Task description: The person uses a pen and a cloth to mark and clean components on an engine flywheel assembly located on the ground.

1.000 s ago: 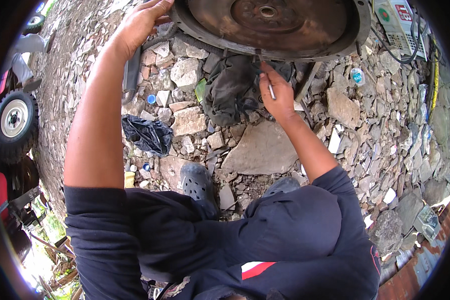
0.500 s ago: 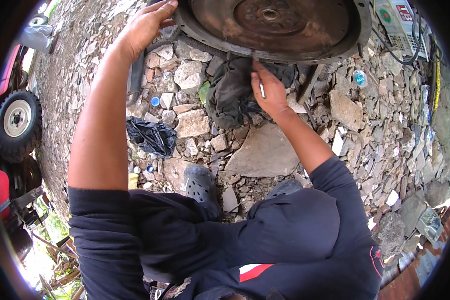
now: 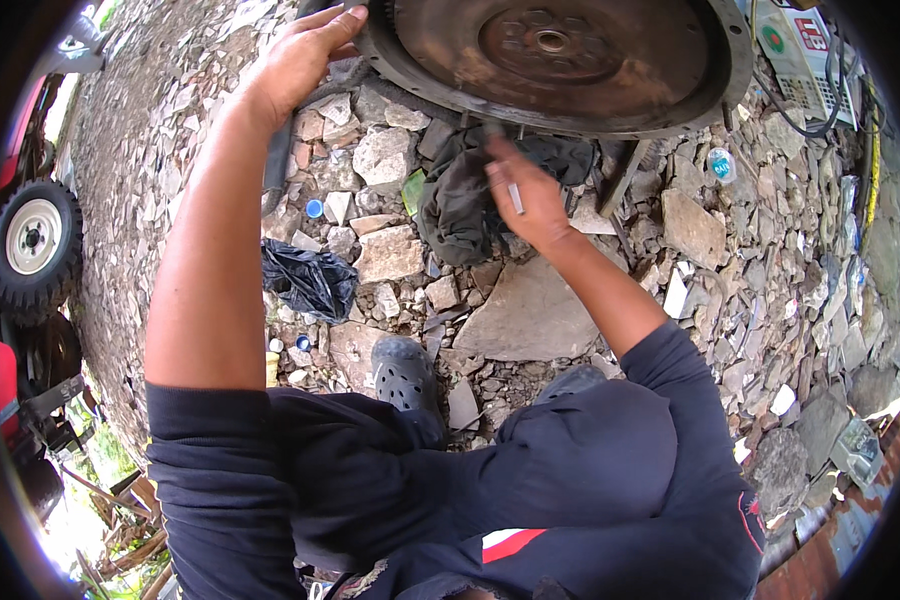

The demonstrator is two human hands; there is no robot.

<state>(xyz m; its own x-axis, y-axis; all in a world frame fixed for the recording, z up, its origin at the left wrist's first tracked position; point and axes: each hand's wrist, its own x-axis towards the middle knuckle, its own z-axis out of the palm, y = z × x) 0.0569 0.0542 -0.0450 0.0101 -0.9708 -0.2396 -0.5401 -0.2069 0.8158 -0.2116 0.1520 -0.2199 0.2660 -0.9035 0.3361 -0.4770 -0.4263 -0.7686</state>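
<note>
A large round rusty flywheel (image 3: pixel 620 60), with bolts around its hub, stands tilted at the top of the view. My left hand (image 3: pixel 305 65) is closed at its left rim, with some fingers partly hidden. Below the lower edge, my right hand (image 3: pixel 535 200) is closed around a slim pale rod (image 3: pixel 516 198). Its fingertips are smeared by motion, and the rod's far end cannot be made out. A dark crumpled cloth (image 3: pixel 453 205) lies on the stones under the flywheel, beside my right hand.
Broken stones cover the ground, with a big flat slab (image 3: pixel 530 310) before my feet. A black plastic bag (image 3: pixel 308 280) lies at left. A wheeled machine's tyre (image 3: pixel 35 240) shows at far left. A pale crate (image 3: pixel 805 60) with cables stands at upper right.
The flywheel and my left hand sit slightly lower and further right in view, as does most of the scene. My right hand has shifted a little left along the flywheel's lower edge.
</note>
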